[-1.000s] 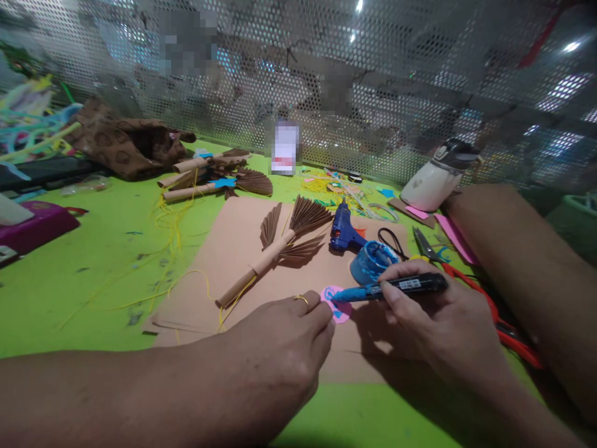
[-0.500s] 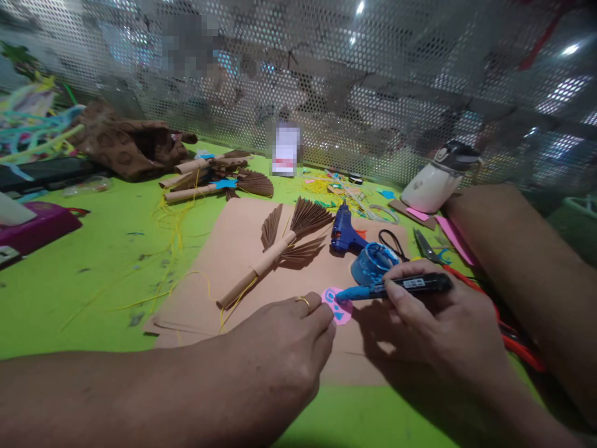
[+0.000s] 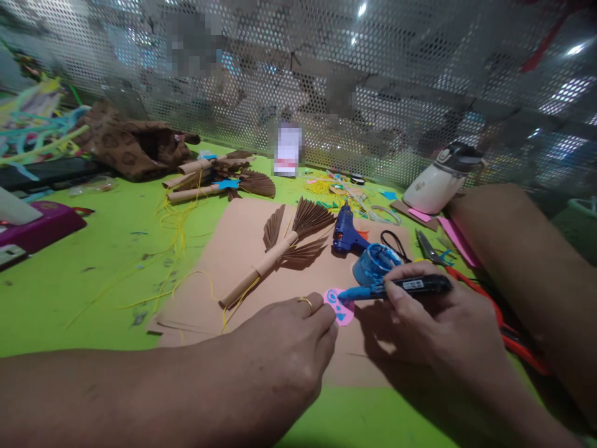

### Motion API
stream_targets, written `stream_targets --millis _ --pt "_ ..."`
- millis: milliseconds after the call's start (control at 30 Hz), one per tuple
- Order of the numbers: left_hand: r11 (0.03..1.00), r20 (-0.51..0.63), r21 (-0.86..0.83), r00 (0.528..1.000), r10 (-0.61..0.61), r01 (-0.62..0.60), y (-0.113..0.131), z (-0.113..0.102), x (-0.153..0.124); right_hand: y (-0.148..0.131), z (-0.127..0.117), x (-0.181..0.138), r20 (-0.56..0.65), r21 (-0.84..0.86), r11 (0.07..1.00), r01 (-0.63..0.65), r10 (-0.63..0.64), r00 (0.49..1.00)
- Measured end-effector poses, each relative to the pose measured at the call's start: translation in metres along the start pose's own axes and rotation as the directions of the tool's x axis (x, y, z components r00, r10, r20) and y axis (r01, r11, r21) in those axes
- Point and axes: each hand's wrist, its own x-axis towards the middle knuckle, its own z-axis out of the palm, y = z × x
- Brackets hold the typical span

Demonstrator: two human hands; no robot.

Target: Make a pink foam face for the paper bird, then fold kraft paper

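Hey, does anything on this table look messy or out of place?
Yes, somewhat: the jar is smeared blue inside and out, and the marker in the right hand looks blue-coated toward its tip. Yellow string trails in a loose tangle at left. I see no clear damage.

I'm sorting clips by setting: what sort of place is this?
Most likely a craft workspace, judging by the blue glue gun, red-handled scissors and brown paper roll with pleated fans.
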Motion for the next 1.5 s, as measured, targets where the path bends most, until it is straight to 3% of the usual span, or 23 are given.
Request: stream_targets --millis 133,367,633,867,1133,1500 --pt "1.000 0.000 -0.003 1.000 -0.020 0.020 0.0008 0.0001 0.0001 0.0024 -0.0013 0.0002 -0.027 -0.040 0.999 0.031 -0.032 0.999" --pt "1.000 0.021 -0.003 1.000 -0.009 0.009 0.0008 -0.0015 -0.0001 -0.0062 0.0020 -0.0014 0.031 0.024 0.999 -0.038 0.037 0.999" --pt "1.000 -0.002 -0.003 1.000 -0.003 0.003 0.0001 0.0003 -0.0003 -0.0004 -0.0012 -0.0007 -0.035 -0.035 0.999 0.014 -0.015 0.999" --pt "1.000 0.013 0.008 1.000 0.008 -0.008 -0.0005 -0.0017 0.0004 -0.0067 0.0021 -0.0032 0.013 0.009 1.000 -0.014 0.014 1.000" --pt "1.000 0.013 0.001 1.000 -0.007 0.007 0.0001 -0.0012 -0.0008 0.0026 -0.0012 0.0005 -0.047 -0.067 0.996 0.060 -0.063 0.997" --pt "1.000 0.017 0.031 1.000 -0.002 0.002 0.0014 0.0000 -0.0003 -0.0014 0.0049 -0.0020 -0.009 -0.001 1.000 0.012 -0.012 1.000"
